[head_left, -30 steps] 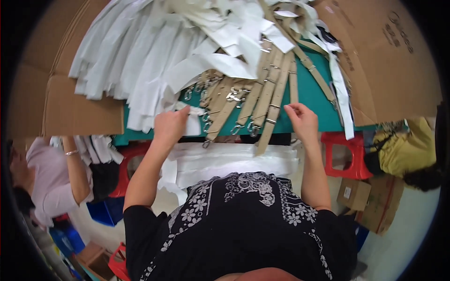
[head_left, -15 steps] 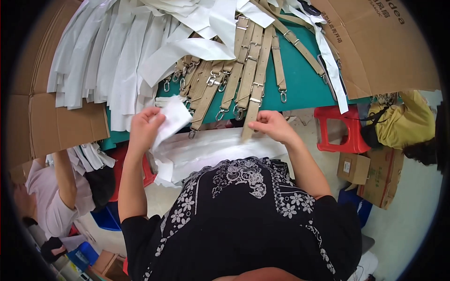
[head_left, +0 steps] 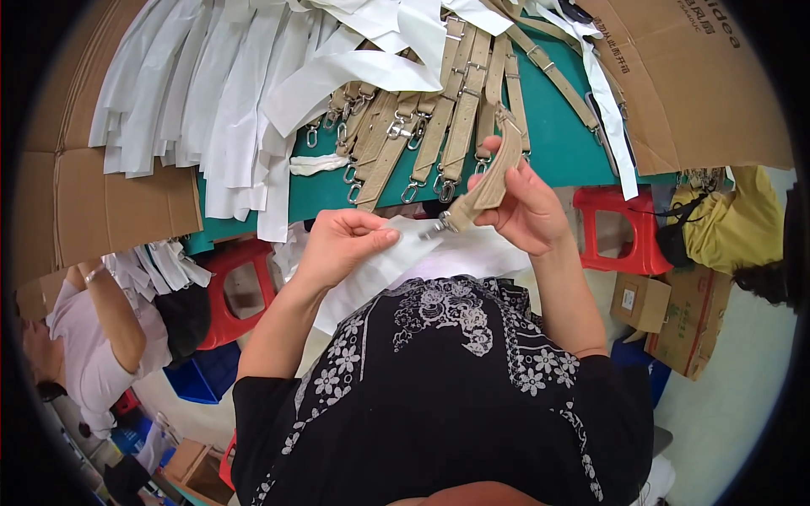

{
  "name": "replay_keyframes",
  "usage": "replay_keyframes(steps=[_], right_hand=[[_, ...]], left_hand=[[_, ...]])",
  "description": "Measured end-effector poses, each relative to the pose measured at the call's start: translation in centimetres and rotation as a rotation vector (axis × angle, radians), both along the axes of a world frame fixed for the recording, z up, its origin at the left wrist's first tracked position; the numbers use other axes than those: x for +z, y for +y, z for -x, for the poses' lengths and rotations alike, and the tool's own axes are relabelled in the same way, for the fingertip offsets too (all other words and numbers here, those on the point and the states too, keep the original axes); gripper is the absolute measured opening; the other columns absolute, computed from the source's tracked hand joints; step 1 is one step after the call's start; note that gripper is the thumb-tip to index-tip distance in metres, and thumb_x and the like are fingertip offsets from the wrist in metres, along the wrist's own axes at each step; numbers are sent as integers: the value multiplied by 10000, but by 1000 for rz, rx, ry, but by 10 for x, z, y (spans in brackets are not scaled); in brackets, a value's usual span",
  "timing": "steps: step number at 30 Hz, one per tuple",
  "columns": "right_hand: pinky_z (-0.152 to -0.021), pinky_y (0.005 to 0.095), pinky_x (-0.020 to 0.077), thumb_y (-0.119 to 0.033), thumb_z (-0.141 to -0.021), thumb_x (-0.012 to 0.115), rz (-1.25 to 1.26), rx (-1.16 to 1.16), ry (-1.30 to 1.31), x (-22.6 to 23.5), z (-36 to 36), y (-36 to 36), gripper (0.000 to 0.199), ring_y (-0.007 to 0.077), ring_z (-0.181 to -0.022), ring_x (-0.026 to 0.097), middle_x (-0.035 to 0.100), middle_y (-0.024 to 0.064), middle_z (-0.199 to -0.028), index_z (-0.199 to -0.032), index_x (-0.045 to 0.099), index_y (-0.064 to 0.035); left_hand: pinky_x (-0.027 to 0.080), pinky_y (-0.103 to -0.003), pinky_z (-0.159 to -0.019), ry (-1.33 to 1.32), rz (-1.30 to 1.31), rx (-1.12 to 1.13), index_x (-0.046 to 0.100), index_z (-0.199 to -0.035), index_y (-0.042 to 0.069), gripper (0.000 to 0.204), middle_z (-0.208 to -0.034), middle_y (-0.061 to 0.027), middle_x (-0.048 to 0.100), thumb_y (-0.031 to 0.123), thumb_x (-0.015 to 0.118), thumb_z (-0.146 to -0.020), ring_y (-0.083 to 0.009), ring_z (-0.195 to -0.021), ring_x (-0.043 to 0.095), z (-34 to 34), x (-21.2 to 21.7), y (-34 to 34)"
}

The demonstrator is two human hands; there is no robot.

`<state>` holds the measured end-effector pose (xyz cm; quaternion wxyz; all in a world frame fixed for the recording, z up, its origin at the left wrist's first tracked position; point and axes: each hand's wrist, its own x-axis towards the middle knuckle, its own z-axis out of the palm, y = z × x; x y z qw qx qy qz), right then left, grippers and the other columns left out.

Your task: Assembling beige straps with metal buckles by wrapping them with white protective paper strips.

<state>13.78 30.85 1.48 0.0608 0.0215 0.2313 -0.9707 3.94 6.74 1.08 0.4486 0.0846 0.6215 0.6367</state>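
My right hand (head_left: 527, 202) grips a beige strap (head_left: 504, 164), folded over in the fingers, with a metal clasp (head_left: 445, 223) at its lower end. In front of my body my left hand (head_left: 350, 244) pinches a white paper strip (head_left: 401, 249). The clasp end of the strap lies at the edge of this strip; whether they touch I cannot tell. Beyond both hands, several beige straps (head_left: 462, 122) with metal buckles and clasps lie side by side on the green table (head_left: 557, 160). A small bundle of white cloth (head_left: 318, 164) sits near its front edge.
Many white strips (head_left: 169, 101) hang over the table's left side. Cardboard (head_left: 675, 93) flanks the right, and more cardboard (head_left: 110, 202) the left. A red stool (head_left: 624, 228) and a small box (head_left: 639, 301) stand at right. Another person (head_left: 110, 329) works at left.
My right hand has lifted a beige strap off the table and bent it over. My left hand has moved right and nearer my body with the white strip.
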Motion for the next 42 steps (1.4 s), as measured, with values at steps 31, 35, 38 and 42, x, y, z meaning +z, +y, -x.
replay_keyframes(steps=[31,35,38,42], right_hand=[[-688,350,551,-189,-933,378,-314,-179,-214,16,23,-12,299,237,-892,613,570,163,-1042,-1221,324,-129],[-698,339,546,-187,-917,430,-450,-215,-314,12,25,-20,303,225,-892,613,575,148,-1036,-1199,341,-121],[-713,334,540,-184,-902,464,-491,-183,-345,8,29,-27,312,218,-896,612,582,135,-1024,-1187,358,-115],[-723,313,528,-181,-888,496,-497,-118,-334,1,37,-33,316,199,-891,611,591,118,-1016,-1175,387,-106]], left_hand=[[458,-192,-623,173,-94,251,581,-721,-4,114,-788,-56,597,-52,682,-701,-68,-673,546,-1,-14,9],[466,-192,-642,144,-87,230,596,-785,-16,80,-803,-57,618,-18,661,-739,-66,-701,558,-1,-13,9],[467,-189,-656,103,-71,195,614,-899,-37,136,-833,-62,632,37,632,-787,-63,-729,562,-3,-10,13],[454,-186,-658,153,-34,89,600,-1031,-34,248,-854,-42,636,124,589,-841,-53,-739,552,-1,-16,12]])
